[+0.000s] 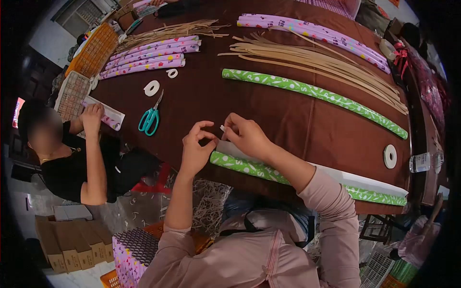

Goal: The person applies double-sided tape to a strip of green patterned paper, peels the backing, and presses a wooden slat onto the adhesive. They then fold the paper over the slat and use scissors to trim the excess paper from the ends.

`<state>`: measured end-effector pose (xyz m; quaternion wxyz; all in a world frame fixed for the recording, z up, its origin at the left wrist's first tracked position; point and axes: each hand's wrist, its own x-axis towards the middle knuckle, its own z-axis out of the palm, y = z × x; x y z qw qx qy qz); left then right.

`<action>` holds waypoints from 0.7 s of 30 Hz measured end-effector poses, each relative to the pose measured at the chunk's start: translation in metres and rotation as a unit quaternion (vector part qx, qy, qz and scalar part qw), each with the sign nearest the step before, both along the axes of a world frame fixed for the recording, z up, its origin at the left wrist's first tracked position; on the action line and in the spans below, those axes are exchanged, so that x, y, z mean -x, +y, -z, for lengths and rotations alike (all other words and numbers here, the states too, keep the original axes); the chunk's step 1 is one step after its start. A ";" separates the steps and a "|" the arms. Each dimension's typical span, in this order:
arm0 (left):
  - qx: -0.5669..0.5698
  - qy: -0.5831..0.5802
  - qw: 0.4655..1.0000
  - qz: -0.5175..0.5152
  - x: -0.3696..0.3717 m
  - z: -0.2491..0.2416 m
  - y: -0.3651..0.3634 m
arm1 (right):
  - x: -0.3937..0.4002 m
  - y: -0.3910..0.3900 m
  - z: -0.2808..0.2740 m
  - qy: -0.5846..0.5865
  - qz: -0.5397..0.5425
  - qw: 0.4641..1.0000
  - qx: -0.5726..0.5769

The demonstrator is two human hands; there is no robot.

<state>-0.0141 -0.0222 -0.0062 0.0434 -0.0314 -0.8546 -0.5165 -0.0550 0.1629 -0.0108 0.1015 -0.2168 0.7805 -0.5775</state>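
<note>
In the head view, a green patterned roll (pixel 249 168) lies along the table's near edge, with a white sheet edge (pixel 365 177) unrolled behind it. My left hand (pixel 198 149) is at the roll's left end, thumb and forefinger curved toward each other with a gap between them. Just right of it, my right hand (pixel 242 137) pinches a small white piece (pixel 222 128) above the sheet's corner. Another green roll (pixel 312 91) lies farther back. Teal-handled scissors (pixel 150 117) and a white tape roll (pixel 151 88) rest to the left of my hands.
Brown strips (pixel 326 67) and pink rolls (pixel 312 31) lie at the back right; more pink rolls (pixel 149 55) lie at the back left. A co-worker (pixel 72 153) sits at the left. A tape roll (pixel 390 156) and a bottle (pixel 420 162) are at the right.
</note>
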 end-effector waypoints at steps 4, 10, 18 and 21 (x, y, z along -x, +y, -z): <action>-0.028 0.004 1.000 -0.012 0.000 0.008 -0.001 | -0.005 0.002 -0.006 0.102 -0.005 0.994 -0.040; -0.035 -0.003 0.999 -0.012 0.000 0.000 0.004 | -0.005 0.001 -0.009 0.400 -0.046 0.909 -0.108; 0.027 -0.007 1.000 0.001 0.001 0.003 0.001 | 0.001 0.004 -0.002 0.260 -0.013 0.963 -0.073; 0.030 0.005 1.000 0.002 0.001 0.006 -0.003 | 0.007 0.005 0.002 0.077 -0.031 0.997 0.002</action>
